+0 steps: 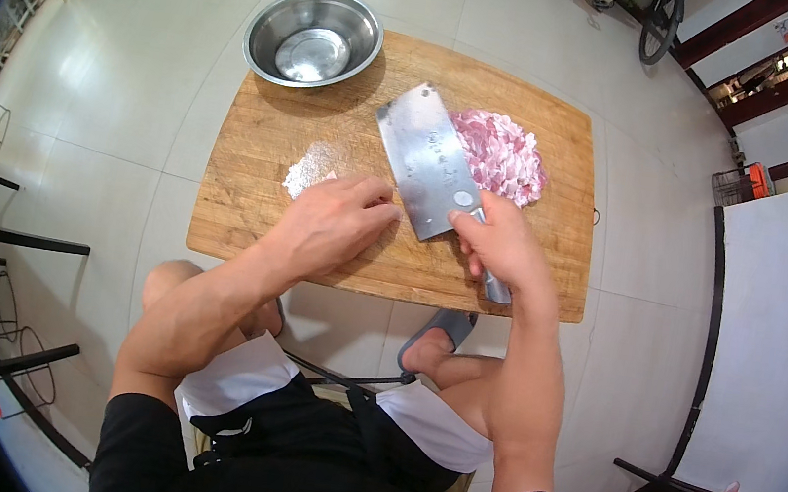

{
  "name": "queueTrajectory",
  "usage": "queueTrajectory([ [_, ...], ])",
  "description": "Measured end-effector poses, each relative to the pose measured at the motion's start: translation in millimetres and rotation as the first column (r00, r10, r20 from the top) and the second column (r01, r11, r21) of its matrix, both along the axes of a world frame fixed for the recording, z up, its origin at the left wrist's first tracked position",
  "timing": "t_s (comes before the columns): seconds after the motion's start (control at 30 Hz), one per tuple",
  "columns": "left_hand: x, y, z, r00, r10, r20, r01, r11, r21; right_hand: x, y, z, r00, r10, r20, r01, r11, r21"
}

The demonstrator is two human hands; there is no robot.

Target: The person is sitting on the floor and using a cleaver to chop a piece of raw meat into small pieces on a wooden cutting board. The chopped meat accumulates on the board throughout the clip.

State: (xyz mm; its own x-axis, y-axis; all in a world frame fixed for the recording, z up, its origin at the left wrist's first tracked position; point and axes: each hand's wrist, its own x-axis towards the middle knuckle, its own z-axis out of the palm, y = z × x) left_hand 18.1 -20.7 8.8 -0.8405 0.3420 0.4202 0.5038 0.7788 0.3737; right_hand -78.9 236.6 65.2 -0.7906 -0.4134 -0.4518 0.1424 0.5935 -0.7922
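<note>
One cleaver [423,155], one heap of cut raw meat [503,156], one smaller white pile [304,176] and one stainless-steel bowl [312,51] were visible at the wooden tabletop [241,201], the bowl at its upper-left corner. The right hand [505,246], right of the frame's centre, was closed around the cleaver's handle [496,287]. The left hand [343,215], left of centre, was loosely curled, its fingertips just beside the cleaver's lower left edge; whether it pinched anything, I could not tell. The cleaver slanted across the middle of the frame, broad gray face up, a small hole near its far corner, handle toward the lower right. It overlapped the left side of the meat, a pink mound mottled with whitish fat. The left hand partly hid the white pile.
</note>
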Motion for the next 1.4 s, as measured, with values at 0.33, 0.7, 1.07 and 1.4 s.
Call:
queueTrajectory([
  [0.33,1.1,-5.4,2.9,0.999,0.037,0.009,-0.037,0.998,-0.048,42.4,20.5,38.2,0.896,0.156,-0.415,-0.008,0.941,0.338],
  [0.7,-1.2,-3.9,-2.7,0.999,0.027,0.022,-0.026,0.998,-0.054,94.6,14.2,54.7,0.777,0.347,-0.524,-0.067,0.875,0.48],
  [1.07,-2.6,-3.9,-1.4,0.996,0.019,0.085,-0.02,1.0,0.004,76.5,-23.3,49.1,0.799,0.421,-0.43,-0.143,0.827,0.544],
  [1.4,-0.7,-3.2,9.5,0.998,0.038,0.052,-0.04,0.998,0.038,-1.4,-2.0,-7.1,0.999,0.046,0.025,-0.046,0.999,0.012],
])
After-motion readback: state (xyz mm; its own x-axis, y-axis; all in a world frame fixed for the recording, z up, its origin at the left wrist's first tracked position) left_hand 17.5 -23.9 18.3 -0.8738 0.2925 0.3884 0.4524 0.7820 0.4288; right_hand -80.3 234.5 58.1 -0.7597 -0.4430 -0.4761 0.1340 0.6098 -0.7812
